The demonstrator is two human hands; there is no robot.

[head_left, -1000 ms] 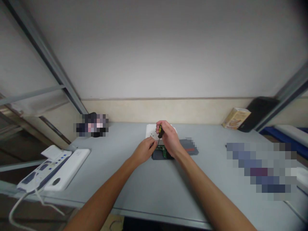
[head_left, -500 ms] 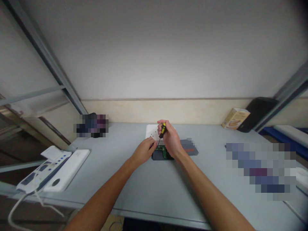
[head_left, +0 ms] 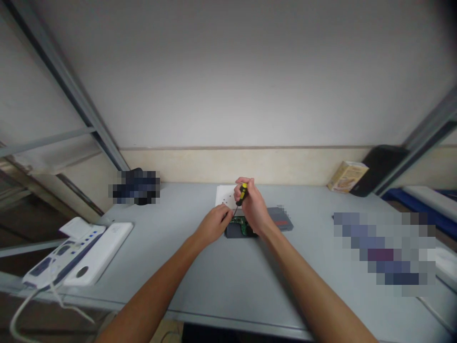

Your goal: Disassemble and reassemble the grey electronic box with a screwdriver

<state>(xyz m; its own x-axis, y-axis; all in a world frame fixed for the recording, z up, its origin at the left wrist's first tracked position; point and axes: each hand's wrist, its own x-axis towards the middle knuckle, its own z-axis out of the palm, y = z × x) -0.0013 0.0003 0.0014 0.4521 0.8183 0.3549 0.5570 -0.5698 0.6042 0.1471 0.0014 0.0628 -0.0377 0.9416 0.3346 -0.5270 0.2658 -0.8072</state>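
My right hand (head_left: pixel 254 207) is wrapped round the yellow-and-black handle of a screwdriver (head_left: pixel 243 193). Its thin shaft slants down to the upper left part of an opened dark device (head_left: pixel 233 231) with a green circuit board (head_left: pixel 244 226) exposed. My left hand (head_left: pixel 216 221) rests at the device's left upper edge, fingers bent together close to the screwdriver's tip; what they hold, if anything, is hidden. Behind the hands lies a white sheet (head_left: pixel 222 194) with several small dark screws or dots on it. My right hand and forearm cover the device's right part.
A grey panel (head_left: pixel 282 218) lies right of the device. On the left stand a white power strip (head_left: pixel 60 252) with cables and a white flat box (head_left: pixel 103 257). A yellow carton (head_left: pixel 347 177) and a black case (head_left: pixel 380 169) lean at the back right. Blurred items lie at both sides.
My right hand's fingers have shifted slightly round the screwdriver handle. The left hand and the device look the same; the whole view has drifted a little.
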